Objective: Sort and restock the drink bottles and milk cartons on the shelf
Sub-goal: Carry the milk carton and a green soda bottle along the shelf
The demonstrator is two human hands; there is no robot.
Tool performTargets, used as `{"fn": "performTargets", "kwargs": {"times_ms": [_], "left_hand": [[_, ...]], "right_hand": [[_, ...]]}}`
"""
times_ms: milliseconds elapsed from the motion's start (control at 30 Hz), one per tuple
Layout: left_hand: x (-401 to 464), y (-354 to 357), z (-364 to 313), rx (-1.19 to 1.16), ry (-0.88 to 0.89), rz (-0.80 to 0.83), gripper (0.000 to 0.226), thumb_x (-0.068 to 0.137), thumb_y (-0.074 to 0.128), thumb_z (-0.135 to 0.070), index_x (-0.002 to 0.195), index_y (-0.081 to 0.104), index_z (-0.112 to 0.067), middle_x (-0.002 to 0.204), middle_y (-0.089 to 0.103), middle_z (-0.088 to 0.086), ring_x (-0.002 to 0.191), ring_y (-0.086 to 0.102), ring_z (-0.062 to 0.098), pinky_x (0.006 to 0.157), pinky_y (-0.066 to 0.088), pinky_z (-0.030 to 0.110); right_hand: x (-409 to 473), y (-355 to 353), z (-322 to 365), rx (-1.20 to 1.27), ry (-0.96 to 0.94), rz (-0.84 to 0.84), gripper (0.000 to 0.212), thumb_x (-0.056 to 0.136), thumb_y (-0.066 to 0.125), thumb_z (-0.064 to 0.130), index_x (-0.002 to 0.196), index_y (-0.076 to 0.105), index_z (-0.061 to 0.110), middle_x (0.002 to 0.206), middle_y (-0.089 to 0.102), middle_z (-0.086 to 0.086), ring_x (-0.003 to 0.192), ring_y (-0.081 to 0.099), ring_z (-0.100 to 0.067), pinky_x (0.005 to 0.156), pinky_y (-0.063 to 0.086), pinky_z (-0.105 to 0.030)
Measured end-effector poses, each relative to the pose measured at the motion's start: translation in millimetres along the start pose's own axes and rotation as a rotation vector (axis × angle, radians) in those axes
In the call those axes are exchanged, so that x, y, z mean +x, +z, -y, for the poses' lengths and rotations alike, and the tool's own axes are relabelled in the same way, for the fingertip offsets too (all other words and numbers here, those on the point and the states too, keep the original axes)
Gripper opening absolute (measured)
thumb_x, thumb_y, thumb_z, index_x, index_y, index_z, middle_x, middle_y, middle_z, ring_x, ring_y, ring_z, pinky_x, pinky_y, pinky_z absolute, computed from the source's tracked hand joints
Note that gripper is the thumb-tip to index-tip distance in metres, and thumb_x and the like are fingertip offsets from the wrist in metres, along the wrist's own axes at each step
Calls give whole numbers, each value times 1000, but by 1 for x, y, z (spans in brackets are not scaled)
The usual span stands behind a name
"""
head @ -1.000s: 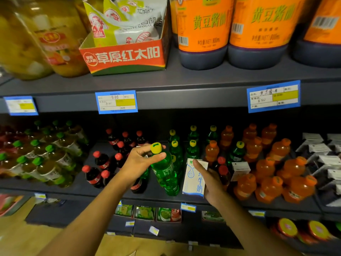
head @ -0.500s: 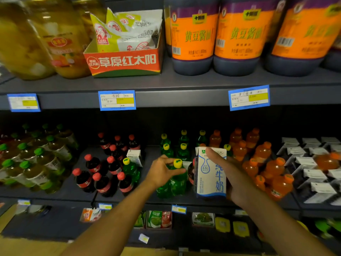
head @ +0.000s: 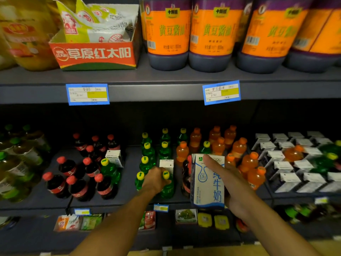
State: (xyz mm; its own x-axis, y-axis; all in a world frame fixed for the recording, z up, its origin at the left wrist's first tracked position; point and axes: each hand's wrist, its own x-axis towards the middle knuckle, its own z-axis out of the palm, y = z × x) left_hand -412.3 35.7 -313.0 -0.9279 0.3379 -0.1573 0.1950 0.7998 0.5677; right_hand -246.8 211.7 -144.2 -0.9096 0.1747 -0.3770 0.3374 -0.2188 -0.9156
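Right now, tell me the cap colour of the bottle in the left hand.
Yellow, on a green bottle; head view.

The left hand point(head: 155, 179) covers the neck and shoulder of the green bottle point(head: 167, 187) it grips, so only the yellow cap and lower body show. The right hand point(head: 232, 189) hides the far side of the milk carton point(head: 207, 182), and the carton in turn hides most of a dark bottle point(head: 185, 180) behind it. Small print on the blue price tags point(head: 87, 94) is too blurred to read. The yellow jars point(head: 27, 34) at upper left are smeared and cut by the frame's edge. The soy sauce jugs point(head: 212, 34) lose their tops to the upper edge. Packets on the bottom shelf point(head: 203, 235) are too blurred to identify.
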Motion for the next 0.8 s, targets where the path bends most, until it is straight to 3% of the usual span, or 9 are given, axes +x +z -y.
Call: {"fn": "performTargets", "kwargs": {"times_ms": [133, 467, 600, 667, 733, 800], "left_hand": [[0, 7, 2, 0, -15, -5, 32, 79, 78, -25, 109, 70, -15, 112, 69, 9, 103, 66, 25, 89, 54, 37], [8, 7, -2, -9, -20, 43, 41, 77, 80, -22, 115, 67, -23, 115, 69, 6, 104, 66, 22, 91, 53, 34], [-2, -3, -11, 3, 90, 20, 65, 74, 79, -15, 133, 53, -22, 134, 52, 4, 122, 54, 24, 104, 45, 35], [-13, -13, -22, -143, 253, -28, 60, 77, 72, -3, 127, 54, -29, 131, 50, -2, 126, 50, 19, 104, 43, 28], [-26, -26, -37, -398, 386, 129, 66, 77, 66, 5, 124, 49, -40, 129, 51, -10, 126, 50, 10, 98, 46, 20], [-40, -36, -55, -515, 463, 348, 82, 76, 75, -5, 136, 36, -46, 132, 51, -21, 128, 47, -1, 95, 46, 14]], "right_hand": [[-1, -2, -4, 0, 17, -26, 60, 60, 75, 56, 109, 69, 23, 103, 77, -2, 99, 72, -23, 98, 49, -55], [-5, -3, -8, 21, 38, -31, 52, 65, 77, 53, 106, 73, 21, 105, 76, -3, 99, 73, -22, 99, 49, -53], [-3, -6, -6, 44, 18, -29, 58, 63, 78, 53, 109, 72, 18, 104, 76, -4, 96, 73, -21, 87, 55, -44], [-3, -6, -3, 55, 3, -27, 58, 62, 78, 54, 107, 72, 19, 102, 77, -4, 94, 74, -20, 78, 57, -39], [-4, -4, 1, 55, -13, -26, 57, 60, 78, 55, 104, 72, 19, 99, 77, -5, 91, 75, -21, 70, 58, -36], [-5, -2, 7, 51, -32, -6, 51, 59, 78, 56, 96, 74, 21, 97, 77, -6, 88, 75, -21, 63, 59, -32]]}}
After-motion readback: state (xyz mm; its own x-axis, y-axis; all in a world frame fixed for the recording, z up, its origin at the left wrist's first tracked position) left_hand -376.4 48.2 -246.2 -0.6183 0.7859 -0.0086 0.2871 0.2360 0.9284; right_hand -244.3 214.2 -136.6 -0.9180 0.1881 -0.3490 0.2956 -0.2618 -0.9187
